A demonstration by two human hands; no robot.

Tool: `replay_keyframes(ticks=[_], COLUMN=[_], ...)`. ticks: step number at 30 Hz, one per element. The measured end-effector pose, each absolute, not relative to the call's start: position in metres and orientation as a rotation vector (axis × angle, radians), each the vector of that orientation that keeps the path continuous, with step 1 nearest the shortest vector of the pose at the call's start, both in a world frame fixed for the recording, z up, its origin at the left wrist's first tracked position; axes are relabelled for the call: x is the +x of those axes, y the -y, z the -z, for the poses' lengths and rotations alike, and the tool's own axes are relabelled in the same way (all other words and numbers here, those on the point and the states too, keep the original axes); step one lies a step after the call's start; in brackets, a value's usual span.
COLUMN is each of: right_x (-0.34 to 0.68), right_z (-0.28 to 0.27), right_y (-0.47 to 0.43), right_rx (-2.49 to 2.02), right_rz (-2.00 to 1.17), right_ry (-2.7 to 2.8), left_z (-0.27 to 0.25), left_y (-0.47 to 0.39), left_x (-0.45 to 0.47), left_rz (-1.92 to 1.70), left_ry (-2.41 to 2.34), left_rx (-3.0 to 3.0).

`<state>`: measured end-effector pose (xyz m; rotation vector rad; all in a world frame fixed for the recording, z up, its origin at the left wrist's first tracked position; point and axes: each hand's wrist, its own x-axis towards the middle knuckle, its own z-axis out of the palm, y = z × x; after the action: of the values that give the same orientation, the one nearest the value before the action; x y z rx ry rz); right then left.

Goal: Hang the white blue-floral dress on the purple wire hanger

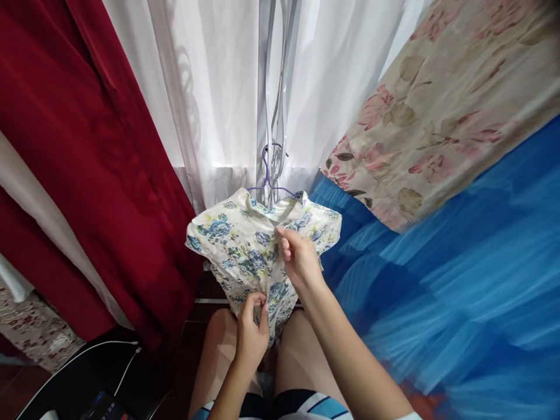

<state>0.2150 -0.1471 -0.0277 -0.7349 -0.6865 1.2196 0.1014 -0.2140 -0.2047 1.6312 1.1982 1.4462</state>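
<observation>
Blouse of cream, blue-flowered fabric (251, 256) hangs below the thin purple hanger (266, 175), collar toward it, long axis running downward, lower end pointing away. The bare right hand (301, 256) has its grip pinched on the front edge nearer the hanger; the bare left hand (252, 329) pinches farther below.

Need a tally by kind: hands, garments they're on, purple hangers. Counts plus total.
Hands (left hand, right hand): 2
Blue-flowered garment: 1
Purple hanger: 1
Total: 4
</observation>
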Motion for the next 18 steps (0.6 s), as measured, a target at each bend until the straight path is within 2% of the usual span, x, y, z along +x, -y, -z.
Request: replay_keyframes(ticks=[4,9,15,18], right_x=[0.209,0.203,0.203,0.207], right_z=[-0.008,-0.005,0.010,0.012], right_y=[0.124,0.128,0.148,0.151], right_rx=[-0.658,-0.687,-0.725,-0.736], right_rz=[-1.230,-1.206,-1.112,-1.075], right_ry=[0.638,0.715,0.789,0.828], left_z=[0.212,0.198,0.080,0.023], left_y=[0.215,0.202,0.147,0.122], left_x=[0.098,0.091,0.075,0.079], left_rz=[-1.402,-1.452,-1.787,-1.702], left_ry=[-1.215,-1.176,-1.004,-0.916], left_rx=[1.681,1.658,1.872,2.159])
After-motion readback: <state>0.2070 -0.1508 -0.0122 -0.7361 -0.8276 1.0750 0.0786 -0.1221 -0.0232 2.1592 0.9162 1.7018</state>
